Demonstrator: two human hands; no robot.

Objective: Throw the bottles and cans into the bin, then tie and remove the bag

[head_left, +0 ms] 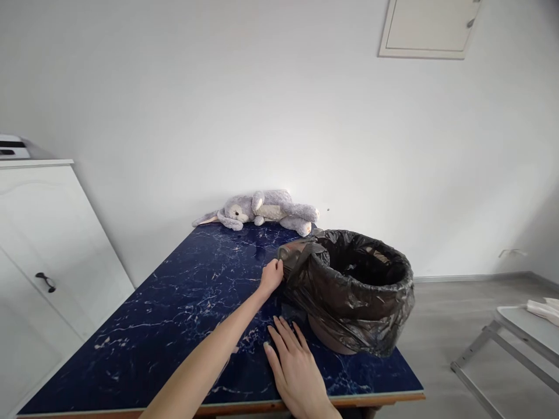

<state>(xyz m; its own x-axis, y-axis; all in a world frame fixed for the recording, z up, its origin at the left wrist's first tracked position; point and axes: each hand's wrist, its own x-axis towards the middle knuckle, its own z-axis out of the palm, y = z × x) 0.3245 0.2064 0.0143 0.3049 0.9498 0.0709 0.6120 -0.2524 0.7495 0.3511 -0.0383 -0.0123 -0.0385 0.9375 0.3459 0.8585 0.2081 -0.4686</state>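
Note:
A trash bin (pixel 334 340) stands on the right part of the blue marbled table (pixel 174 320). Its rim and most of its sides are covered by a black trash bag (pixel 353 302), folded outward over the top. My left hand (pixel 272 276) is closed on a gathered part of the bag at the bin's left side. Flat on the tabletop near the front edge lies my right hand (pixel 293 358), fingers stretched out, just left of the bin's base. The bin's lower part shows brownish beneath the bag; its far side is hidden.
A grey plush rabbit (pixel 262 210) lies on its side at the table's back, against the wall. White cabinet (pixel 48 244) stands at left, with a white device (pixel 13 146) on top. A folding-legged stand (pixel 519 331) is on the floor at right.

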